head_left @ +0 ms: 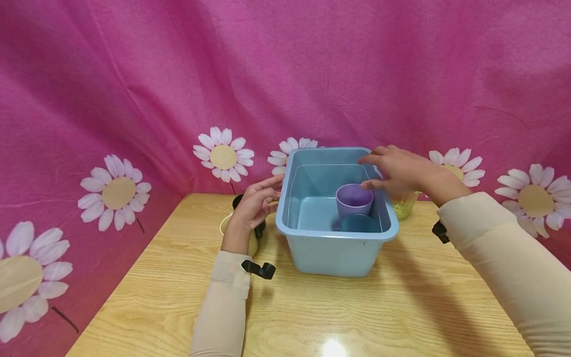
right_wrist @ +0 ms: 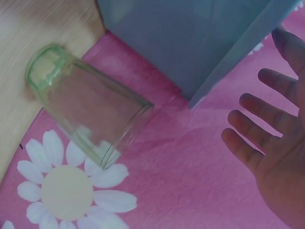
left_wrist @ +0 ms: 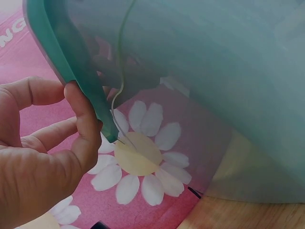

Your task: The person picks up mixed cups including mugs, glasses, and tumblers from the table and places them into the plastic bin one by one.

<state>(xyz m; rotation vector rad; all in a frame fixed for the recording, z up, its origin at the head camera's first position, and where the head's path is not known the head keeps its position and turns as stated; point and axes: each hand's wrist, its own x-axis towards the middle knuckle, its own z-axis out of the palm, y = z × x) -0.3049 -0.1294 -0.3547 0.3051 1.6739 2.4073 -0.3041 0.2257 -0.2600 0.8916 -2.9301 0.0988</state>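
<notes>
A blue-grey plastic basin [head_left: 327, 253] stands upright on the table. Inside it, at the right, are a purple cup [head_left: 354, 206] and a dark teal rounded vessel [head_left: 359, 224], partly hidden by the front rim. My left hand [head_left: 255, 206] is outside the basin's left side, its bent fingertips right at the rim [left_wrist: 62, 52]. Over the right rim reaches my right hand [head_left: 399, 168], its thumb overlapping the purple cup's edge in the head view. Its fingers [right_wrist: 262, 133] are spread and hold nothing in the right wrist view.
Right of the basin, a clear green-tinted glass [right_wrist: 90, 105] stands on the wooden table [head_left: 312, 312]. Behind my left hand are a cream vessel [head_left: 253, 245] and a black item [head_left: 260, 229], mostly covered. A pink cloth with daisies [head_left: 285, 74] hangs behind the table.
</notes>
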